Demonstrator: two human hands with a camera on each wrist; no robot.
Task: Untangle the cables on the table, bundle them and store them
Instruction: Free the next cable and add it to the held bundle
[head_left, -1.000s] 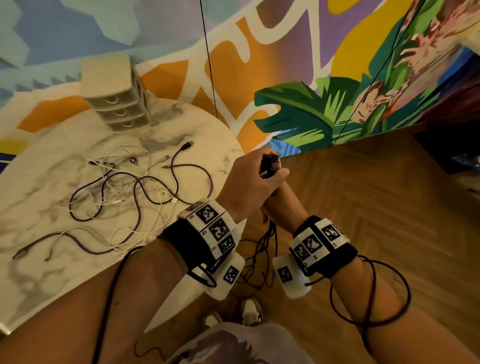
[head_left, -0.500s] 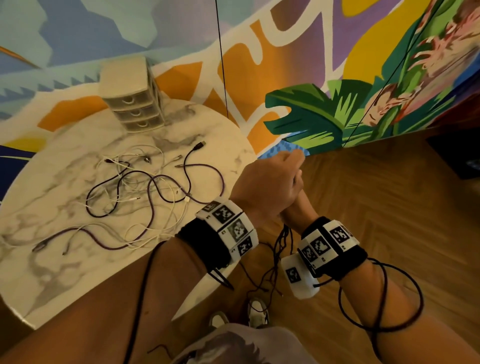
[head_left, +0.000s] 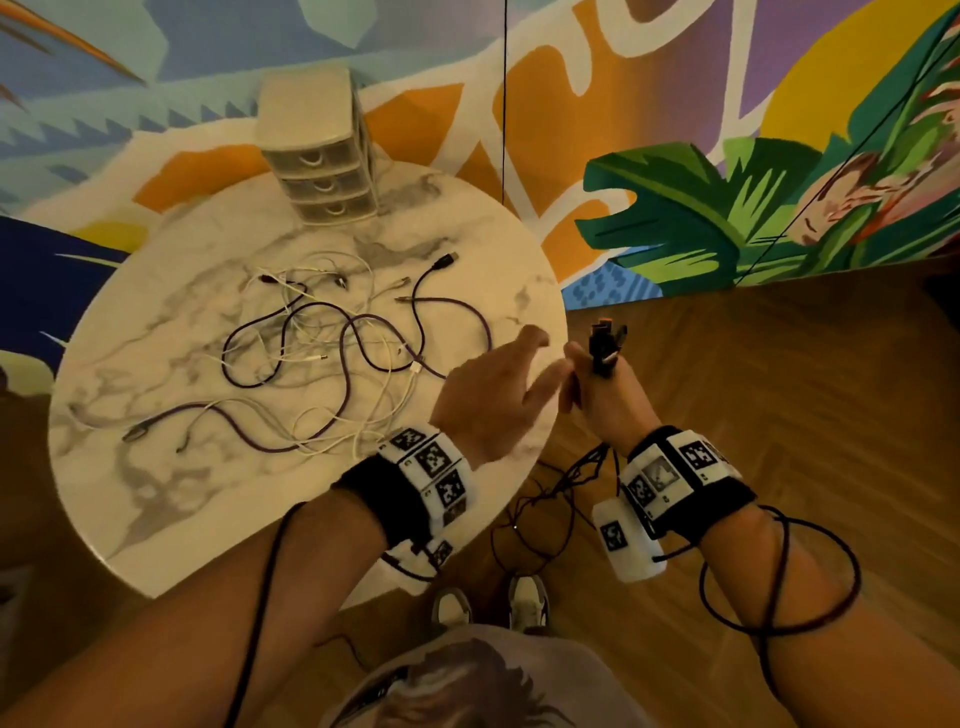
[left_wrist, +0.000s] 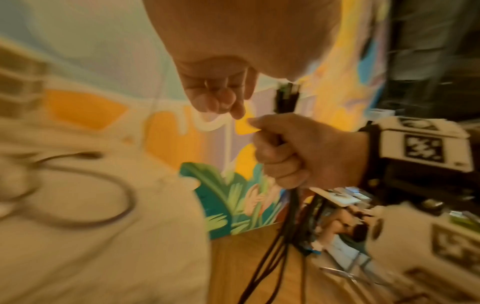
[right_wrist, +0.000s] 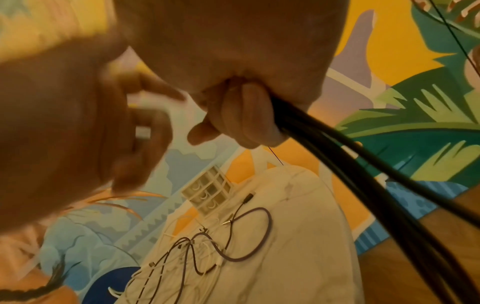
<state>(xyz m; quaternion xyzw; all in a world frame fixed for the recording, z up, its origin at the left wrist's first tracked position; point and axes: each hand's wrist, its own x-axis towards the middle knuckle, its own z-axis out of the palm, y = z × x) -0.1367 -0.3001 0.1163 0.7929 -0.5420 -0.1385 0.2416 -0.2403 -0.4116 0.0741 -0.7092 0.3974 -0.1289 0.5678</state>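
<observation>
My right hand (head_left: 587, 382) grips a bundle of black cables (head_left: 603, 347) upright beside the table's right edge. The plug ends stick up above the fist, and the rest hangs in loops (head_left: 566, 483) toward the floor. In the right wrist view the right hand's (right_wrist: 233, 115) fingers are wrapped round the black cables (right_wrist: 337, 144). My left hand (head_left: 543, 356) hovers just left of it, fingers loose, holding nothing. A tangle of purple and white cables (head_left: 337, 353) lies on the round marble table (head_left: 156, 519).
A small white three-drawer unit (head_left: 322, 156) stands at the table's far edge against the painted wall. Wooden floor (head_left: 779, 389) lies to the right. My shoes (head_left: 524, 603) are below the hands. A black wire (head_left: 779, 577) loops round my right forearm.
My left hand was closed over the top of the black bundle above the right fist; it has let go and moved left, uncovering the plug ends. The right hand keeps its grip.
</observation>
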